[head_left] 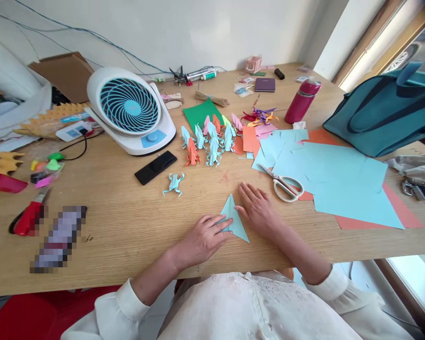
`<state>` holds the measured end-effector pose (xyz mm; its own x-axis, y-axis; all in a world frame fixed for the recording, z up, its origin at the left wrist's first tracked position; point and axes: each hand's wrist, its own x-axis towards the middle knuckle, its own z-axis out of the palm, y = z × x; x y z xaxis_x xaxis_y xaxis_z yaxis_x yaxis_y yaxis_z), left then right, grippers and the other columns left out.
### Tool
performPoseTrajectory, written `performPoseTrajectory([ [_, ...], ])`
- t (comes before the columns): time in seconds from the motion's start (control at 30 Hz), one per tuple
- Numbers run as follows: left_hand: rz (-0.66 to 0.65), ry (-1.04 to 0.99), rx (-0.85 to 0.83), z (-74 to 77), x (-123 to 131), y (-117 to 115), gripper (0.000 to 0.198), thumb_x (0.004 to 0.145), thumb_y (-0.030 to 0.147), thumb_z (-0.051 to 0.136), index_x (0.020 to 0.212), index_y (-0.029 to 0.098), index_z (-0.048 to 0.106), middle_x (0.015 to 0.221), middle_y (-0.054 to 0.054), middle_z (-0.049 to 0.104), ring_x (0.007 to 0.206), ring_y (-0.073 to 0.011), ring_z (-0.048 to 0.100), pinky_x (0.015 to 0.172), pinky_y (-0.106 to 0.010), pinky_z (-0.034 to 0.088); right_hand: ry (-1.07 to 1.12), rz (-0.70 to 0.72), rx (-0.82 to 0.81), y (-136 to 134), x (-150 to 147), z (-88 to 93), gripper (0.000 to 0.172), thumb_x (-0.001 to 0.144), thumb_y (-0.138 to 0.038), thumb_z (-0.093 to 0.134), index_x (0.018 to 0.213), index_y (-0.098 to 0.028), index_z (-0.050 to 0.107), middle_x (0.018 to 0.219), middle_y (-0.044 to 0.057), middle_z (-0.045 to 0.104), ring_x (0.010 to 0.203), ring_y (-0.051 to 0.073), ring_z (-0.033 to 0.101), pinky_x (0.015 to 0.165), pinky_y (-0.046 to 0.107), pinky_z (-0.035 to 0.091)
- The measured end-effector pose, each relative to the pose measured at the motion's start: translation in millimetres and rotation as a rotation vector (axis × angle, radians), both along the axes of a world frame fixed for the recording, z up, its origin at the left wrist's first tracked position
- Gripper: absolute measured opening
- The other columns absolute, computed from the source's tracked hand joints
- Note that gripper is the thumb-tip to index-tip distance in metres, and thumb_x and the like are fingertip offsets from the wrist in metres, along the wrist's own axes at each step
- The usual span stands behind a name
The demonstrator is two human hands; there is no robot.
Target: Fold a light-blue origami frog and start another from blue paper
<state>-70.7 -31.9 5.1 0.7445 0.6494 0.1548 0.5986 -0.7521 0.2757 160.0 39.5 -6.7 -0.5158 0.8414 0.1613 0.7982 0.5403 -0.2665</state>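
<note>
A light blue sheet of origami paper (238, 225), folded into a triangle, lies flat on the wooden table in front of me. My left hand (202, 237) rests on its left part with the fingers stretched out over the paper. Just right of the paper, my right hand (258, 208) lies palm down with its fingers extended, the thumb at the paper's edge. A finished light blue paper frog (174, 184) sits farther left. Behind stand several folded paper figures (213, 141) in blue, orange and pink. Scissors (286, 187) lie beyond my right hand.
Blue paper sheets (350, 174) spread over orange ones at right, near a teal bag (382, 113) and a magenta bottle (302, 101). A white fan (131, 111) and a black phone (156, 167) are at left. Red-handled scissors (28, 217) lie far left.
</note>
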Motion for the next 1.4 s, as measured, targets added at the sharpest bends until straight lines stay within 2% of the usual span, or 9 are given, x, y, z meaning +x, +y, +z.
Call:
performPoseTrajectory([
  [0.2,0.303,-0.095,-0.126,15.5,25.2,22.7,0.023,0.095,0.022,0.05,0.117,0.021,0.056,0.12,-0.008,0.064,0.111,-0.0203,0.06,0.095,-0.035,0.047,0.269,-0.068,-0.08,-28.0,13.0,7.6,0.04,0.097,-0.036,0.047,0.131,-0.017,0.053,0.119,0.014,0.061,0.108,0.027,0.06,0.092,0.041,0.05],
  [0.33,0.6,0.038,-0.136,21.7,42.6,54.5,0.05,0.076,0.042,0.075,0.114,0.016,0.056,0.117,-0.014,0.057,0.112,-0.0309,0.054,0.096,-0.044,0.044,0.22,-0.126,-0.108,-55.4,9.6,8.2,0.04,0.091,-0.036,0.057,0.125,-0.015,0.056,0.107,0.013,0.06,0.1,0.029,0.059,0.086,0.044,0.051],
  [0.53,0.599,-0.09,-0.408,17.0,44.6,79.1,0.032,0.064,0.027,0.082,0.084,0.019,0.058,0.094,-0.004,0.061,0.093,-0.023,0.059,0.082,-0.033,0.045,0.272,-0.104,-0.126,-63.4,8.6,3.4,0.037,0.088,-0.031,0.063,0.121,-0.017,0.057,0.112,0.013,0.058,0.103,0.029,0.056,0.09,0.046,0.048],
  [0.7,0.568,-0.186,-0.528,12.0,45.3,80.7,0.032,0.071,0.028,0.075,0.096,0.02,0.058,0.069,0.004,0.062,0.066,-0.0155,0.059,0.062,-0.025,0.041,0.352,-0.105,-0.153,-55.4,10.9,4.0,0.033,0.09,-0.032,0.061,0.12,-0.02,0.056,0.109,0.011,0.058,0.1,0.027,0.057,0.087,0.045,0.049],
  [0.8,0.533,-0.199,-0.53,12.7,52.6,78.7,0.026,0.076,0.039,0.07,0.091,0.019,0.063,0.073,0.0,0.063,0.069,-0.0172,0.059,0.063,-0.028,0.039,0.362,-0.103,-0.153,-51.5,8.7,4.8,0.028,0.09,-0.03,0.06,0.116,-0.02,0.059,0.105,0.01,0.058,0.097,0.027,0.058,0.085,0.044,0.05],
  [0.93,0.468,-0.244,-0.5,10.8,59.0,79.1,0.013,0.071,0.027,0.072,0.076,0.019,0.062,0.083,-0.002,0.063,0.077,-0.018,0.058,0.069,-0.029,0.04,0.364,-0.086,-0.171,-49.2,7.5,5.9,0.03,0.087,-0.022,0.061,0.117,-0.021,0.059,0.107,0.01,0.059,0.098,0.026,0.059,0.086,0.042,0.05],
  [1.13,0.465,-0.319,-0.62,1.0,57.8,88.8,0.017,0.069,0.025,0.072,0.077,0.018,0.059,0.069,0.002,0.06,0.064,-0.013,0.055,0.059,-0.024,0.039,0.532,-0.079,-0.29,-47.2,12.2,7.5,0.03,0.09,-0.022,0.055,0.12,-0.023,0.055,0.114,0.009,0.061,0.101,0.023,0.06,0.088,0.04,0.049],
  [1.27,0.485,-0.677,-0.811,11.8,58.9,98.0,0.031,0.07,0.032,0.075,0.092,0.015,0.06,0.073,0.002,0.06,0.066,-0.0114,0.056,0.061,-0.022,0.042,0.895,-0.096,-0.539,-31.6,10.0,9.0,0.035,0.092,-0.032,0.054,0.124,-0.022,0.045,0.109,0.007,0.065,0.088,0.018,0.063,0.078,0.033,0.051],
  [1.4,0.59,-1.137,-0.842,26.8,54.2,104.5,0.037,0.066,0.043,0.079,0.08,0.015,0.06,0.073,0.002,0.058,0.067,-0.0092,0.053,0.065,-0.021,0.043,0.929,-0.093,-0.64,1.8,6.5,14.2,0.03,0.088,-0.045,0.059,0.1,-0.017,0.058,0.069,-0.002,0.057,0.061,0.012,0.051,0.053,0.024,0.038],
])
